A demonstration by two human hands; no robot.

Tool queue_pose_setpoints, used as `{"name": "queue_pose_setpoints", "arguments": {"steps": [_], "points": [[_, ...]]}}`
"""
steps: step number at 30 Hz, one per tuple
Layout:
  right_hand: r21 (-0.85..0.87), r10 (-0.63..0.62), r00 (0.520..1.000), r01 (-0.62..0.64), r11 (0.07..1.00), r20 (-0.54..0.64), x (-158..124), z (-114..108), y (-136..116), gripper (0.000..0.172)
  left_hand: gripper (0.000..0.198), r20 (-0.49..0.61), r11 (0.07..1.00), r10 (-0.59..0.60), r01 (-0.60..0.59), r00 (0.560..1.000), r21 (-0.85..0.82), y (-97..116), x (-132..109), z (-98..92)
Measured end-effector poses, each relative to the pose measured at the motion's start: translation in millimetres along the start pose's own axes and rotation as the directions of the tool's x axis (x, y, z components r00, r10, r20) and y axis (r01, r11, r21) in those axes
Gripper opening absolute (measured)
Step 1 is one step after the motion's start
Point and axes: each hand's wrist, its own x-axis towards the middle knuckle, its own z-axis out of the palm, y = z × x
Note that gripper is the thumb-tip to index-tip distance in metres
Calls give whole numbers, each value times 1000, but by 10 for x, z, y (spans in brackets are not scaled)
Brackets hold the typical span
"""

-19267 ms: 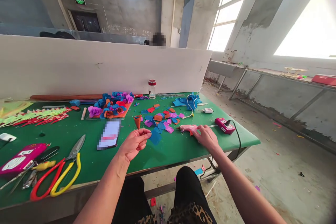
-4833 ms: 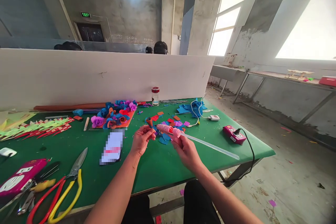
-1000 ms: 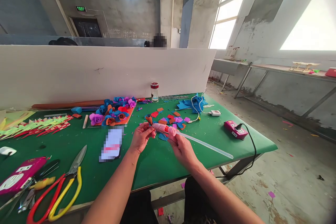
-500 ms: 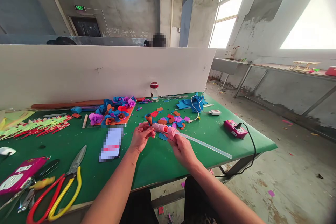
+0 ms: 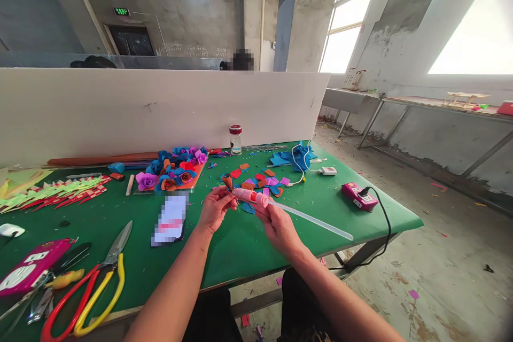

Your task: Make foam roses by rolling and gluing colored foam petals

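My right hand (image 5: 276, 224) is closed around a pink hot glue gun (image 5: 247, 195). A long translucent glue stick (image 5: 316, 222) sticks out of its rear toward the lower right. Between the fingers of my left hand (image 5: 216, 208) is pinched a small orange-brown paper flower (image 5: 227, 180), right at the gun's nozzle. Whether the nozzle touches the flower I cannot tell. Beyond the gun lie loose coloured paper petals (image 5: 272, 184) in blue, red, orange and purple. To the left, finished paper flowers (image 5: 176, 168) rest on an orange sheet.
Scissors (image 5: 114, 256) with red and yellow handles lie front left, near a phone (image 5: 170, 219). A jar (image 5: 235, 140) stands by the white partition (image 5: 200, 104). A magenta power socket (image 5: 359, 196) with a black cable sits near the table's right edge.
Almost nothing differs. The glue stick's free end has shifted very slightly to the left and up, while both hands keep their place.
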Motion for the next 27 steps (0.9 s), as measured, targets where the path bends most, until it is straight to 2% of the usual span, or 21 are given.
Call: {"name": "queue_pose_setpoints", "arguments": {"steps": [10,12,15,18,21,24,27], "points": [[32,-16,1000,17,999,-6,-1,-11,-1,24,30,-2,1000,-3,3,1000,-1,-10,-4,-1],[68,30,1000,-29,997,-9,-19,-2,17,22,31,-4,1000,-8,8,1000,-5,-5,-5,1],[199,172,985,-169,965,5,-41,18,69,24,32,-3,1000,-23,23,1000,-8,6,-4,4],[404,312,948,-312,860,69,-36,27,118,31,32,10,999,-42,42,999,-5,16,-2,9],[589,426,893,-423,688,144,-7,3,116,34,32,19,998,-58,58,998,-12,26,0,15],[680,509,834,-501,536,213,17,-47,69,39,32,28,997,-71,72,997,-21,32,-1,17],[708,546,793,-548,446,270,24,-91,31,41,33,39,995,-87,88,995,-39,25,-2,9]]}}
